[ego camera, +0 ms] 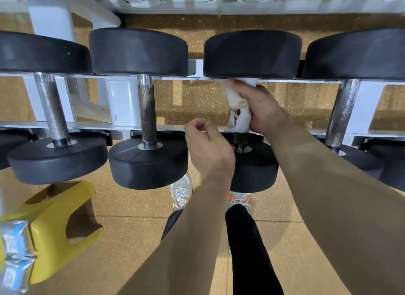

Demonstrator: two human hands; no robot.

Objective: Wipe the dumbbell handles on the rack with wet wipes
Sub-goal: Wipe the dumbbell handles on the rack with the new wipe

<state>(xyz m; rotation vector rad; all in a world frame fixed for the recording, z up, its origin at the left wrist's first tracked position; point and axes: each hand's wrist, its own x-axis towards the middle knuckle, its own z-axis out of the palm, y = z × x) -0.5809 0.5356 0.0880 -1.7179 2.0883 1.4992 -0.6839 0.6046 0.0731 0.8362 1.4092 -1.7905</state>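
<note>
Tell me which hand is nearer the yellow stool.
Left. The left hand, fingers curled, is up and right of the yellow stool; the right hand is farther right, gripping the wipe round a dumbbell handle.

Four dumbbells with black round heads lie side by side across the two white rails of the rack (87, 125), handles running front to back. The first handle (51, 110), at the left end, is bare knurled metal. The second handle (147, 110) is bare and darker. The third handle (240, 139) is wrapped in a crumpled white wet wipe (240, 112) with brownish stains, gripped by the right hand (260, 110); only its near end shows. The fourth handle (343, 112) is bare and shiny.
</note>
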